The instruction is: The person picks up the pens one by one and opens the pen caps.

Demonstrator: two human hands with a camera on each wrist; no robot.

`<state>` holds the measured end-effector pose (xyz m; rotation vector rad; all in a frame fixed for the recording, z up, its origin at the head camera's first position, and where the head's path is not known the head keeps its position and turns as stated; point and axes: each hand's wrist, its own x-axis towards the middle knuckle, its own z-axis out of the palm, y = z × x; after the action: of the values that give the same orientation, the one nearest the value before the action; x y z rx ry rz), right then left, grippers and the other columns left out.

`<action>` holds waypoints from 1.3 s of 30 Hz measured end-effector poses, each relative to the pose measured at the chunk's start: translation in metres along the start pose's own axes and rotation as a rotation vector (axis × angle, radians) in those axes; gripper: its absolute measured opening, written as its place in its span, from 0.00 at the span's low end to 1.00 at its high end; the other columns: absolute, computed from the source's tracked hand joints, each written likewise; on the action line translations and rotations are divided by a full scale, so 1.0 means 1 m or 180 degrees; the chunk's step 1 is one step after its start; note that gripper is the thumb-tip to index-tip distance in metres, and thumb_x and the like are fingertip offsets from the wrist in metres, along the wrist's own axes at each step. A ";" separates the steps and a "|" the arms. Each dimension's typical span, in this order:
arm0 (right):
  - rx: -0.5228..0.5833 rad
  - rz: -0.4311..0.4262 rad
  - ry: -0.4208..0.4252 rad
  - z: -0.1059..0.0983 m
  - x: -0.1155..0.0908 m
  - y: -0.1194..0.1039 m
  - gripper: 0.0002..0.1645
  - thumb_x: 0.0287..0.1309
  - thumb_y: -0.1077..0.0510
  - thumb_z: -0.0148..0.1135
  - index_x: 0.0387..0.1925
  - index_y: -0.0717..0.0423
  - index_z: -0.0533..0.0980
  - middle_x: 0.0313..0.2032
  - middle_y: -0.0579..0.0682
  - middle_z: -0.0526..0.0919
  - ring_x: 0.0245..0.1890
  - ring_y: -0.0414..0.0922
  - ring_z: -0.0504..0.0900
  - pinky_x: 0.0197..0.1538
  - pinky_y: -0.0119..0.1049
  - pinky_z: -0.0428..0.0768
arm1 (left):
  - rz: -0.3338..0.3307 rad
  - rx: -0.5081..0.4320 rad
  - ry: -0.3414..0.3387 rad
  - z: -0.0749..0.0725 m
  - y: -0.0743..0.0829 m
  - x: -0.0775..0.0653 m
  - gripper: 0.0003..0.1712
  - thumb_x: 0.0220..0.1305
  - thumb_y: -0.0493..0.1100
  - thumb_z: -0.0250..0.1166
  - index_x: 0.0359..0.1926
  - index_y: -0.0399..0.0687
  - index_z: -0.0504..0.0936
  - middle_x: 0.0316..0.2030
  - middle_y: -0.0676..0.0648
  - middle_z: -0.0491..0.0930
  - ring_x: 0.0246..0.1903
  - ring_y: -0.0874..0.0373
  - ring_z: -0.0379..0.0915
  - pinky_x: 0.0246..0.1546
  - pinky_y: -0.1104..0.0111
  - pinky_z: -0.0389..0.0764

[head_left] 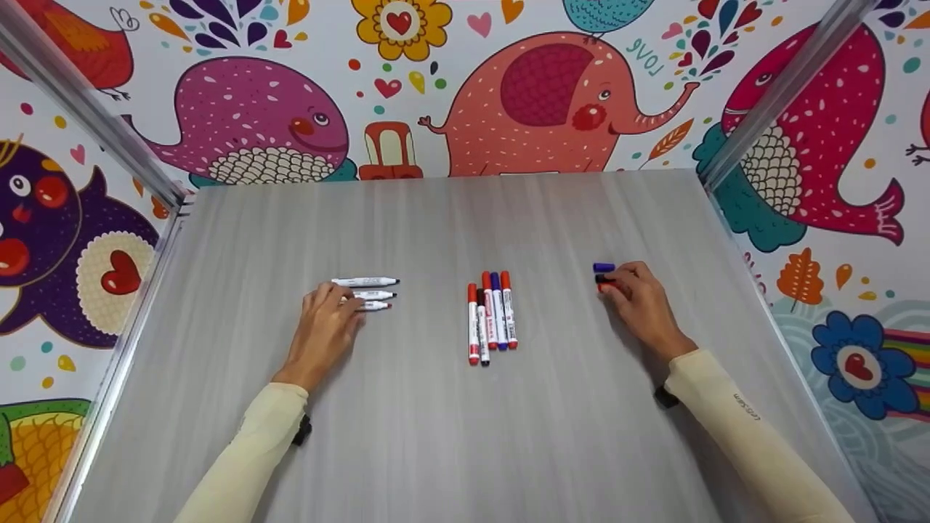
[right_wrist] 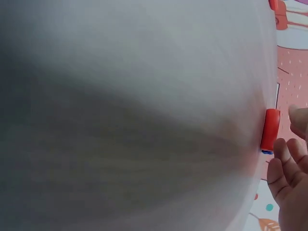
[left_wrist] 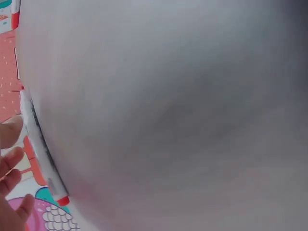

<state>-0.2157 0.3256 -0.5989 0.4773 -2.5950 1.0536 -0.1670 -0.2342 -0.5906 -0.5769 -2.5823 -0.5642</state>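
Observation:
My left hand (head_left: pixel 323 323) is at the left ends of three uncapped markers, its fingers overlapping the lower two. These are a top marker (head_left: pixel 367 281), a middle marker (head_left: pixel 378 296) with a dark tip, and a bottom marker (head_left: pixel 376 306) with a red tip. In the left wrist view, loosely bent fingers (left_wrist: pixel 10 161) show beside the red-ended white marker (left_wrist: pixel 43 149). On the right, thumb and forefinger of my right hand (head_left: pixel 643 305) are right at a black cap (head_left: pixel 602 278) and a red cap (head_left: pixel 606 288). A blue cap (head_left: pixel 604 267) lies just above them.
Between the hands lie several capped markers side by side, among them a red one (head_left: pixel 473 323) and a blue one (head_left: pixel 498 311). The grey table (head_left: pixel 436 436) has metal-framed side edges, and patterned walls (head_left: pixel 392 94) stand around it.

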 end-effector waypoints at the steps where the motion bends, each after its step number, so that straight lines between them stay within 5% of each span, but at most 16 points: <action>1: 0.0019 -0.0008 0.0014 0.001 0.000 -0.001 0.13 0.68 0.68 0.75 0.51 0.70 0.87 0.51 0.64 0.81 0.41 0.52 0.85 0.47 0.18 0.72 | 0.0013 -0.0013 0.0010 -0.001 0.003 0.000 0.11 0.64 0.32 0.80 0.47 0.36 0.90 0.46 0.38 0.84 0.53 0.38 0.76 0.58 0.40 0.74; 14: 0.0243 -0.0266 -0.0150 0.022 0.006 -0.027 0.13 0.69 0.67 0.74 0.52 0.70 0.87 0.50 0.61 0.82 0.44 0.52 0.84 0.51 0.22 0.75 | -0.0002 -0.0630 0.0021 0.011 0.053 -0.003 0.12 0.69 0.32 0.74 0.52 0.34 0.91 0.47 0.40 0.86 0.52 0.43 0.79 0.55 0.46 0.80; 20: 0.0364 -0.0222 -0.0361 0.037 0.012 -0.042 0.13 0.73 0.63 0.72 0.54 0.67 0.87 0.52 0.57 0.84 0.50 0.52 0.85 0.57 0.37 0.78 | -0.0227 -0.1101 -0.0127 0.022 0.076 -0.010 0.15 0.70 0.30 0.74 0.55 0.32 0.89 0.52 0.41 0.86 0.57 0.44 0.79 0.61 0.49 0.80; 28: 0.0569 -0.0029 -0.0641 0.052 0.020 -0.061 0.17 0.74 0.60 0.72 0.57 0.66 0.86 0.56 0.57 0.85 0.61 0.55 0.82 0.67 0.55 0.78 | -0.0812 -0.1540 -0.0316 0.027 0.098 -0.013 0.25 0.71 0.37 0.76 0.66 0.33 0.84 0.64 0.40 0.84 0.70 0.41 0.73 0.73 0.45 0.72; 39: 0.0555 0.0041 -0.1061 0.066 0.025 -0.079 0.24 0.75 0.54 0.73 0.64 0.62 0.84 0.64 0.58 0.83 0.68 0.57 0.76 0.74 0.59 0.73 | -0.1174 -0.1890 -0.0351 0.034 0.121 -0.019 0.36 0.70 0.41 0.78 0.74 0.31 0.77 0.73 0.34 0.76 0.79 0.35 0.61 0.77 0.39 0.65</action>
<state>-0.2162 0.2205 -0.5863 0.7353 -2.8029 1.3101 -0.1048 -0.1235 -0.5930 -0.3062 -2.6234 -1.4865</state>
